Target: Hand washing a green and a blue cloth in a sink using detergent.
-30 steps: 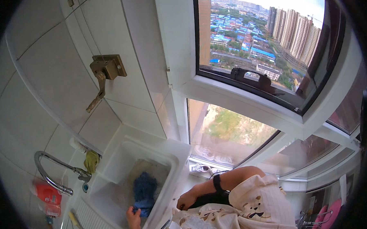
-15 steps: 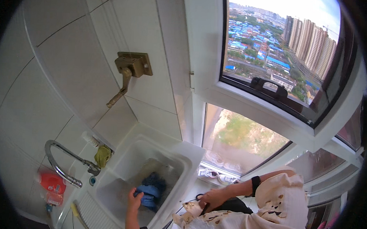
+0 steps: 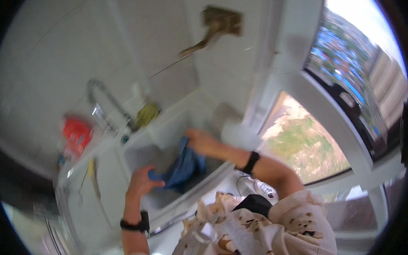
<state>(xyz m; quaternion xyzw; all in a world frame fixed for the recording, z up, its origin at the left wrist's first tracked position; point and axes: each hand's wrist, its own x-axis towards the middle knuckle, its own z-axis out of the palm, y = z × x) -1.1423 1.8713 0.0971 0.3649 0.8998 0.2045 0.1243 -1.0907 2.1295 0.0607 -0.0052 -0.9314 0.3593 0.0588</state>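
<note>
A blue cloth (image 3: 186, 167), perhaps a garment, hangs stretched between my two hands over the white laundry sink (image 3: 142, 140). My left hand (image 3: 141, 181) pinches its near left end above the basin. Farther right, my right hand (image 3: 202, 142) grips the upper corner, lifting it into a peak. The cloth's lower part sits down in the basin, where motion blur hides the detail. Dark bands circle both wrists.
Left of the basin, a yellow-handled brush (image 3: 92, 173) lies on the ribbed washboard. Behind stand a curved chrome faucet (image 3: 107, 98), a green cloth (image 3: 147, 114) and a red package (image 3: 77, 133). White shoes (image 3: 265, 189) rest by the window, right of the sink.
My right hand has come from beside my body over to the sink and taken hold of the cloth. The cloth is now raised and spread, and the view has turned left.
</note>
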